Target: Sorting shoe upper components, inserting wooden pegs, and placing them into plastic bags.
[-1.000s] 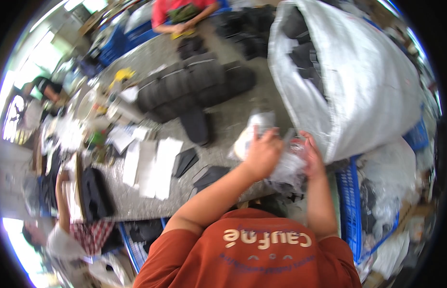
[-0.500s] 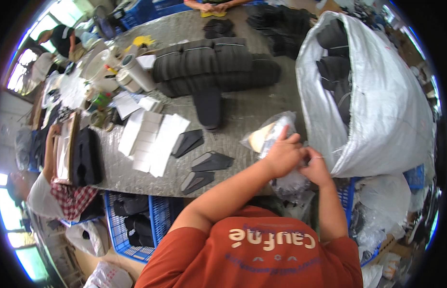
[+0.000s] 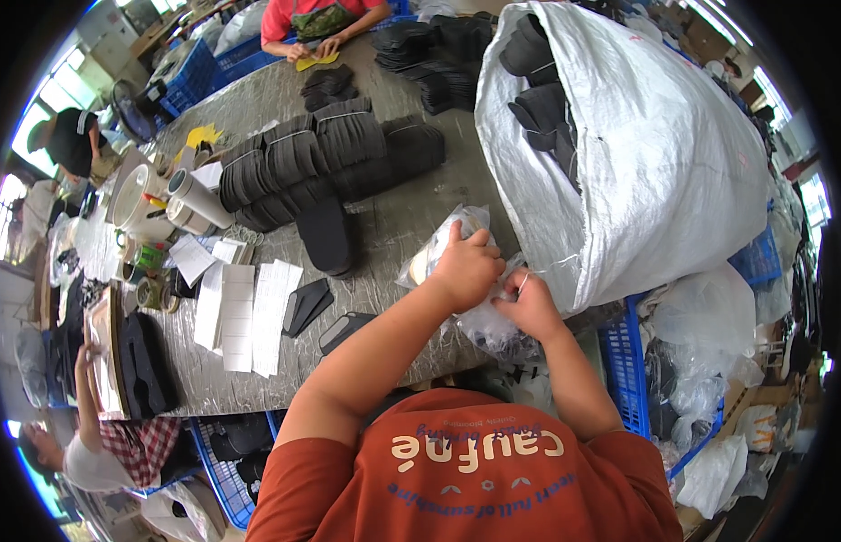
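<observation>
My left hand is closed on a clear plastic bag with something pale beige inside, at the table's near edge beside the big sack. Its fingers hide part of the bag. Just to the right, my right hand is closed, thumb and finger pinched together on a thin white string. More crumpled clear plastic hangs below both hands. Left of them a single dark insole-shaped pad lies against bundled rows of similar dark pads.
The white woven sack, with dark bundles in its mouth, bulges at the right. Paper sheets and dark cut pieces lie left of my arm. A blue crate stands below the sack. Co-workers sit across the table and at the left.
The view has swung, so the table and sack appear further left. Both hands stay close together at the plastic bag, and my left forearm now covers some of the dark cut pieces.
</observation>
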